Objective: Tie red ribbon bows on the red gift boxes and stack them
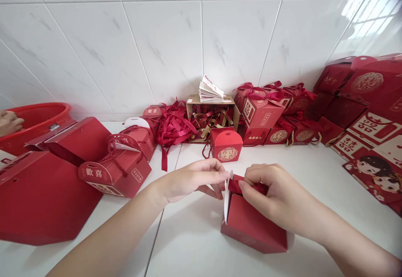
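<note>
A red gift box [257, 226] with a white-lined end flap rests on the white tiled surface in front of me. My right hand [270, 189] is closed over its top, fingers pinching dark red ribbon [235, 186]. At the box's left end, my left hand [201, 178] has its fingers apart, the fingertips at the upright flap [227, 197]. Behind the hands stands a small red box [226, 145] with a gold round emblem. What lies beneath my right palm is hidden.
Red boxes with rope handles [116, 168] and a large red box [44, 201] are left. Behind are ribbons [176, 122] and a carton [236, 115] bearing cards [210, 90]. Bow-tied boxes [264, 111] stand right. Another person's hand [9, 122] is at a red basin [47, 108].
</note>
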The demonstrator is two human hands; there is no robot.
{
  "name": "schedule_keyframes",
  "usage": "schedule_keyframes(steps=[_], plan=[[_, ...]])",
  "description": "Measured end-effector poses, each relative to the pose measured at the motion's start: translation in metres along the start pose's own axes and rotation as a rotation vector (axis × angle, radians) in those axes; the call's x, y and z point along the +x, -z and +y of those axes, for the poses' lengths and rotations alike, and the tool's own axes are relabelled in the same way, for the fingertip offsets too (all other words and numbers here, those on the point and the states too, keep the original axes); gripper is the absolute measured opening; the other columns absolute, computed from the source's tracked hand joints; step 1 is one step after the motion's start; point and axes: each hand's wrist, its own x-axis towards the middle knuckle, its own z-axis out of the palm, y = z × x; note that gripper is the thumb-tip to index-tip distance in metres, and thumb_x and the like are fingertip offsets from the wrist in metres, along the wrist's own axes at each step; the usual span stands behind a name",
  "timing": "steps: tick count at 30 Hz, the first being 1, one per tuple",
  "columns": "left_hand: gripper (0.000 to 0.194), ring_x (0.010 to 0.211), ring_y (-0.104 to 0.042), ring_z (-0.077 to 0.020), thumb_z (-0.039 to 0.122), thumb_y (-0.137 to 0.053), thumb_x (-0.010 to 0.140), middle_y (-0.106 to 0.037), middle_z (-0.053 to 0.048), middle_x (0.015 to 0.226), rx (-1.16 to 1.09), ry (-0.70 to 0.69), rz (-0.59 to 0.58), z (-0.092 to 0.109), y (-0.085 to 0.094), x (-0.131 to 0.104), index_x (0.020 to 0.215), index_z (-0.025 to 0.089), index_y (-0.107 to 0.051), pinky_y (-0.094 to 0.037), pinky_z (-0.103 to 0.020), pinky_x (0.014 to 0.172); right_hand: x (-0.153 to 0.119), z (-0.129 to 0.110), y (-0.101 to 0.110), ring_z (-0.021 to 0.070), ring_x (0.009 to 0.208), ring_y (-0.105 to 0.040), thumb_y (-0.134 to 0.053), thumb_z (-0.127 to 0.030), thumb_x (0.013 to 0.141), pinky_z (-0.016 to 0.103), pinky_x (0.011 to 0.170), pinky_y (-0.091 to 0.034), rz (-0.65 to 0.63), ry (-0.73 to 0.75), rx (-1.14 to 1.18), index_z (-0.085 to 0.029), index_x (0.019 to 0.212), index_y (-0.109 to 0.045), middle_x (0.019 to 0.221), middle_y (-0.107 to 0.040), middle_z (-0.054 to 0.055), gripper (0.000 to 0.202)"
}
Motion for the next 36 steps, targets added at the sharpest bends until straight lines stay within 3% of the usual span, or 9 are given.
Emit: schedule_keyframes(steps=[3, 10, 14, 16, 20, 23, 28, 31, 36], plan=[[0.028, 0.077, -0.057, -0.014, 0.043, -0.058, 0.085, -0.057, 0.0, 0.079, 0.042, -0.029, 0.019, 0.0, 0.0, 0.002, 0.077, 0.016, -0.057, -0.048, -0.032, 0.082, 0.0, -0.003, -0.001, 0.0075, 0.05, -0.029, -0.045, -0.019, 0.081, 0.021, 0.047, -0.026, 0.019, 0.043, -0.01, -0.015, 0.055, -0.031, 0.053, -0.041, -0.003, 0.03], [0.011, 0.074, -0.055, -0.0126, 0.025, -0.054, 0.08, -0.055, 0.002, 0.073, 0.229, -0.087, 0.088, 0.0, -0.003, 0.002, 0.072, 0.018, -0.055, -0.044, -0.026, 0.076, 0.0, -0.002, -0.002, 0.0071, 0.049, -0.03, -0.047, -0.017, 0.082, 0.02, 0.047, -0.027, 0.051, 0.088, -0.031, -0.015, 0.054, -0.03, 0.051, -0.041, -0.003, 0.033], [0.014, 0.065, -0.055, -0.0181, 0.021, -0.054, 0.071, -0.056, -0.001, 0.064, 0.954, 0.068, 0.374, -0.016, 0.005, 0.006, 0.059, 0.019, -0.049, -0.041, -0.031, 0.064, -0.001, -0.001, 0.004, 0.0087, 0.054, -0.041, -0.048, -0.026, 0.089, 0.022, 0.052, -0.034, 0.059, 0.106, -0.034, -0.016, 0.056, -0.044, 0.059, -0.051, -0.001, 0.034], [0.02, 0.065, -0.057, -0.0234, 0.017, -0.058, 0.065, -0.055, -0.005, 0.059, 1.248, 0.198, 0.554, -0.026, 0.012, 0.011, 0.051, 0.019, -0.045, -0.039, -0.035, 0.065, -0.003, 0.001, 0.015, 0.0112, 0.07, -0.054, -0.05, -0.033, 0.091, 0.022, 0.063, -0.043, 0.116, 0.157, 0.003, -0.019, 0.07, -0.06, 0.079, -0.061, 0.001, 0.027], [0.012, 0.084, -0.058, -0.0322, 0.016, -0.056, 0.072, -0.06, -0.014, 0.076, 1.348, 0.171, 0.696, -0.026, 0.023, 0.016, 0.062, 0.017, -0.051, -0.039, -0.04, 0.072, -0.018, 0.016, 0.044, 0.0169, 0.1, -0.057, -0.056, -0.041, 0.09, 0.025, 0.081, -0.047, 0.391, 0.172, -0.054, -0.029, 0.102, -0.064, 0.112, -0.061, 0.001, 0.02], [0.023, 0.08, -0.055, -0.0222, 0.034, -0.041, 0.091, -0.057, -0.006, 0.083, 1.203, -0.065, 0.617, -0.016, 0.016, 0.013, 0.077, 0.019, -0.051, -0.039, -0.032, 0.069, -0.037, 0.037, 0.055, 0.0181, 0.091, -0.059, -0.054, -0.05, 0.088, 0.025, 0.067, -0.048, 0.372, -0.023, -0.131, -0.027, 0.097, -0.063, 0.102, -0.063, 0.002, 0.026], [0.03, 0.066, -0.043, -0.0114, 0.047, -0.042, 0.093, -0.044, 0.003, 0.074, 0.459, -0.461, 0.383, -0.023, -0.017, 0.012, 0.078, 0.021, -0.044, -0.037, -0.024, 0.061, -0.056, 0.062, 0.036, 0.0165, 0.086, -0.057, -0.042, -0.061, 0.091, 0.027, 0.071, -0.047, -0.016, -0.297, 0.083, -0.027, 0.11, -0.05, 0.094, -0.063, 0.001, 0.04], [0.024, 0.06, -0.035, -0.0085, 0.042, -0.049, 0.092, -0.04, 0.005, 0.074, 0.283, -0.492, 0.375, -0.037, -0.036, 0.017, 0.083, 0.022, -0.041, -0.032, -0.021, 0.055, -0.055, 0.063, 0.018, 0.0135, 0.084, -0.053, -0.035, -0.061, 0.093, 0.028, 0.079, -0.045, -0.089, -0.27, 0.323, -0.027, 0.115, -0.042, 0.089, -0.058, 0.0, 0.041], [0.024, 0.056, -0.032, -0.0077, 0.043, -0.048, 0.092, -0.036, 0.008, 0.066, 0.203, -0.414, 0.462, -0.045, -0.051, 0.012, 0.085, 0.023, -0.037, -0.031, -0.02, 0.053, -0.041, 0.06, -0.003, 0.0108, 0.072, -0.048, -0.044, -0.059, 0.091, 0.025, 0.07, -0.043, 0.045, -0.2, 0.551, -0.024, 0.11, -0.038, 0.075, -0.05, -0.003, 0.04]])
